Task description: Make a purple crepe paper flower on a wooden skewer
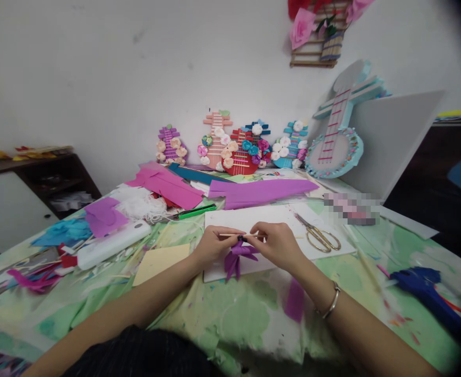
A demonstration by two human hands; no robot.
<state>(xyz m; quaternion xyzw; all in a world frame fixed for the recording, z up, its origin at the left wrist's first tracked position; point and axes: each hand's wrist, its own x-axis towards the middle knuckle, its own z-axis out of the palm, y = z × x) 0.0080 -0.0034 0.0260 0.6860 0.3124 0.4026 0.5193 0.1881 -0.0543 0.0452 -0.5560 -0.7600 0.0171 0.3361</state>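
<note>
Over the white board [210, 273], my left hand [213, 245] and my right hand [278, 244] meet with fingers pinched close together. A thin wooden stick [229, 234] runs roughly level between them, and both hands grip it. Just below my fingertips hangs a purple paper piece [235, 262] with pointed, petal-like strips. A small dark spot shows where the fingertips meet; what it is I cannot make out. To the right of my right hand, gold-handled scissors [317, 233] lie on the board.
Purple paper [262, 192] and pink paper [167, 184] lie behind the board. A green utility knife [197, 211] is at left, beyond a yellow sheet [162, 262]. A blue glue gun [423, 288] lies right. Several decorated lute-shaped models [243, 154] stand against the wall.
</note>
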